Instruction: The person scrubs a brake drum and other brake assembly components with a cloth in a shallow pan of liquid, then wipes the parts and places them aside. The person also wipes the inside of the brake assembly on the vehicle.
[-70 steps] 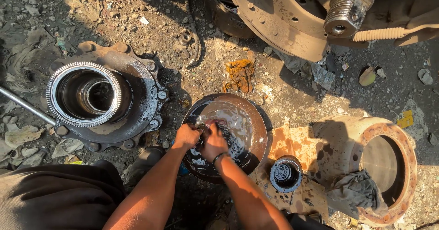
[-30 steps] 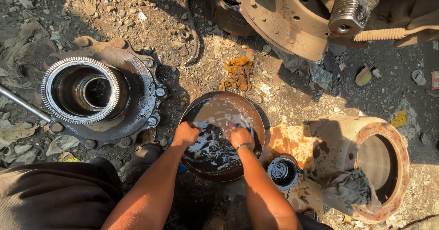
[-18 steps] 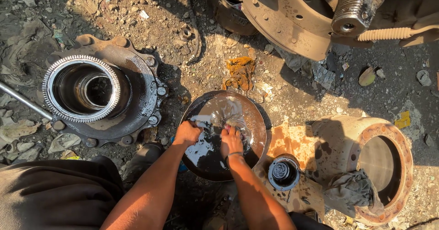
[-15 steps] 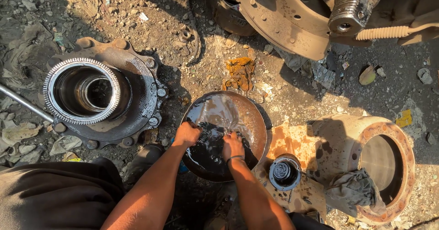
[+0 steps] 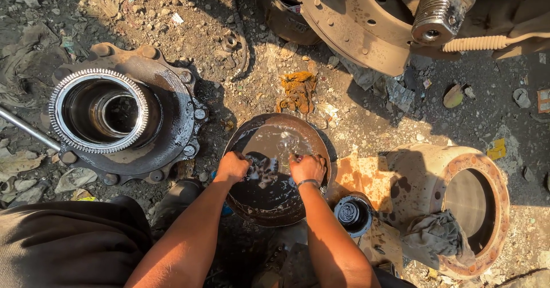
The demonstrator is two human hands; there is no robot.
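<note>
A: Hands?
B: Left hand [image 5: 232, 167] and right hand [image 5: 308, 167] both closed on a dark wet part [image 5: 264, 170] inside the round rusty metal basin [image 5: 275, 210] of murky liquid.
A: Surroundings?
B: Toothed steel wheel hub [image 5: 123, 113] left of the basin, small black cap [image 5: 352, 214] at its right rim, rusty brake drum [image 5: 452, 208] beyond.

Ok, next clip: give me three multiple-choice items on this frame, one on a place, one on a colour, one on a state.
1. Where are both hands?
A. In the round basin of liquid
B. On the toothed hub
C. On the threaded axle end

2. What colour is the crumpled rag on the ground just beyond the basin?
A. Blue
B. Orange-yellow
C. White

3. What state is the basin in?
A. Dry
B. Holding dark, wet liquid
C. Overturned

Key: 1 A, the left hand and right hand sit inside the basin, away from the toothed hub. 2 B, the rag is orange-yellow. 3 B, the liquid glints and splashes between the hands.
</note>
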